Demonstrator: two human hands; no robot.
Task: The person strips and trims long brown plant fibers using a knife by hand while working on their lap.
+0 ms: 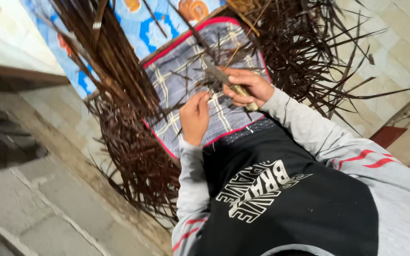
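Observation:
My right hand [246, 87] is closed around the pale handle of a knife [220, 75], whose blade points up and to the left. My left hand [194, 116] sits just below and left of it, fingers pinched on a thin dark brown strip [200, 85] that runs under the blade. Both hands work over a grey checked cushion with red edging [181, 76] lying in front of my black-and-grey shirt.
Heaps of long dark brown fibre strips lie left [124, 123] and upper right [304, 42] of the cushion. A blue patterned mat [143, 28] lies beyond. Pale stone paving [48, 199] surrounds; a dark step [5, 137] sits at the left.

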